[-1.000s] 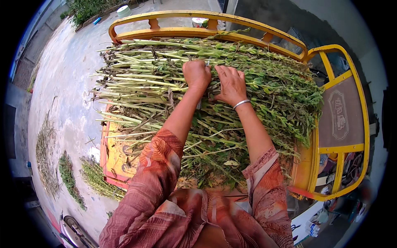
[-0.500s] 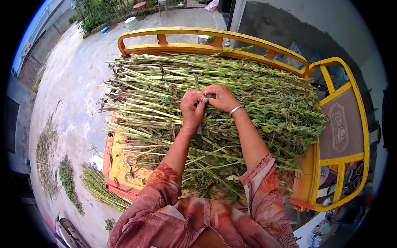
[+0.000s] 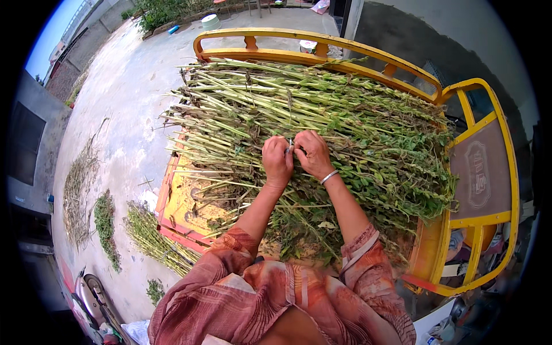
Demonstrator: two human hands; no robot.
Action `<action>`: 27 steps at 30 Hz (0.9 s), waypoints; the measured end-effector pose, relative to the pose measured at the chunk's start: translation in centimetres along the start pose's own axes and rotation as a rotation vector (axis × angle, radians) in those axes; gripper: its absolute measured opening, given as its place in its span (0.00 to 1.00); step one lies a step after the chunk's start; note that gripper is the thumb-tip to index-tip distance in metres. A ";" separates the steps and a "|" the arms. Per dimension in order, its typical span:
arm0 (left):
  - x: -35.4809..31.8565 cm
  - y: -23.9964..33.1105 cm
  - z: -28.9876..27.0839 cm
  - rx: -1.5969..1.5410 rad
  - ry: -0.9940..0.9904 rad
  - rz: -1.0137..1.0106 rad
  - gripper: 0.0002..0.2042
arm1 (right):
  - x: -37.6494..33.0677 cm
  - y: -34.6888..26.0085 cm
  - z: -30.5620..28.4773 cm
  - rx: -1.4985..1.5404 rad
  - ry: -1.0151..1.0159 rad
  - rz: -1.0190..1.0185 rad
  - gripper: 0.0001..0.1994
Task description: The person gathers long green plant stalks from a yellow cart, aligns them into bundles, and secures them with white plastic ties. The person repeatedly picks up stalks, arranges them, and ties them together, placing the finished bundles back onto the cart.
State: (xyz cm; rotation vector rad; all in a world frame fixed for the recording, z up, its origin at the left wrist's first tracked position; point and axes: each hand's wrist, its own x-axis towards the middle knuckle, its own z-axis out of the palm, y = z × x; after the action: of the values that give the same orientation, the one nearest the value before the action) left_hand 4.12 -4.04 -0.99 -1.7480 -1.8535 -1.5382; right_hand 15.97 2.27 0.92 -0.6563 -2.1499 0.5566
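A thick layer of cut green plant stalks [image 3: 224,118], with leafy, pod-bearing ends to the right, lies across a yellow cart bed. My left hand [image 3: 277,160] and my right hand [image 3: 313,156] meet just above the middle of the stalks, fingers pinched together. Between the fingertips is a narrow greyish strip [image 3: 290,144], mostly hidden by the fingers. Whether it passes around a bunch of stalks cannot be seen. A silvery bangle [image 3: 329,176] is on my right wrist.
A yellow rail [image 3: 276,33] runs along the cart's far side, and a framed panel [image 3: 480,167] closes the right end. More stalks [image 3: 152,236] lie on the concrete ground [image 3: 123,155] at left. A motorcycle [image 3: 98,305] stands lower left.
My hands now sit slightly lower and further right in the picture, still together at the strip; less of the strip shows. The whole view has shifted and tilted a little.
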 end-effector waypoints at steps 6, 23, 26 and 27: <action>0.4 0.2 -0.6 0.121 -0.040 -0.051 0.09 | -0.6 0.3 -0.1 -0.022 -0.005 -0.039 0.07; -1.3 -2.4 -0.7 -0.044 -0.153 -0.129 0.09 | -1.4 0.4 -0.5 -0.046 -0.002 -0.117 0.02; -1.3 1.7 -0.7 0.075 -0.051 -0.035 0.09 | -1.0 1.3 -1.7 -0.038 -0.134 -0.098 0.03; -1.4 2.1 -0.6 0.115 -0.040 0.027 0.08 | -0.9 1.7 -1.6 -0.038 -0.183 -0.078 0.03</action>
State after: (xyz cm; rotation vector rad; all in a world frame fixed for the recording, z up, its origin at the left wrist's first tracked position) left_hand 5.94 -5.78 -0.60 -1.7571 -1.8887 -1.3680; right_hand 18.16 3.28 0.40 -0.5581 -2.3514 0.5531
